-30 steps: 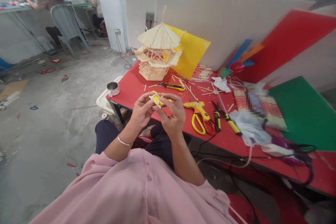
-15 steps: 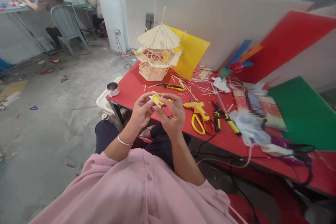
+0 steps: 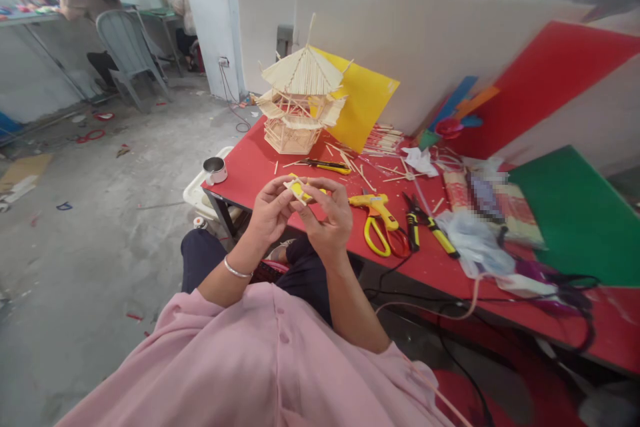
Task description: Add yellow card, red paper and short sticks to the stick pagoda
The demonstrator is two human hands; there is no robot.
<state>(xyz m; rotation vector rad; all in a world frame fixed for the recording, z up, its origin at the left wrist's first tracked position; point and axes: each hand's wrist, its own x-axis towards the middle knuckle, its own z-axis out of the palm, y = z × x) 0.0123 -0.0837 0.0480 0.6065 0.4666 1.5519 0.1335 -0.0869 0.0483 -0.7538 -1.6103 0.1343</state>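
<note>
Both my hands meet over the front edge of the red table (image 3: 240, 173). My left hand (image 3: 271, 211) pinches one end of a small frame of pale sticks (image 3: 298, 191), and yellow shows through its middle. Fingers of my right hand (image 3: 327, 219) close on the frame's other side. Beyond them stands a pagoda model of pale sticks (image 3: 303, 93). A black-and-yellow cutter (image 3: 327, 165) lies between the pagoda and my hands. To the right are a yellow glue gun (image 3: 377, 205), scissors with a yellow handle (image 3: 375, 237) and black-and-yellow pliers (image 3: 435, 230).
A metal cup (image 3: 215, 171) stands at the table's left corner. Loose sticks (image 3: 363, 172), a plastic bag (image 3: 473, 247), cables and a green board (image 3: 580, 220) lie further right. A yellow sheet (image 3: 363, 97) leans behind the pagoda. People sit at the far left.
My hands and the small frame look the same as before. At the far left, a seated person's arm has shifted; the person behind the panel has moved slightly.
</note>
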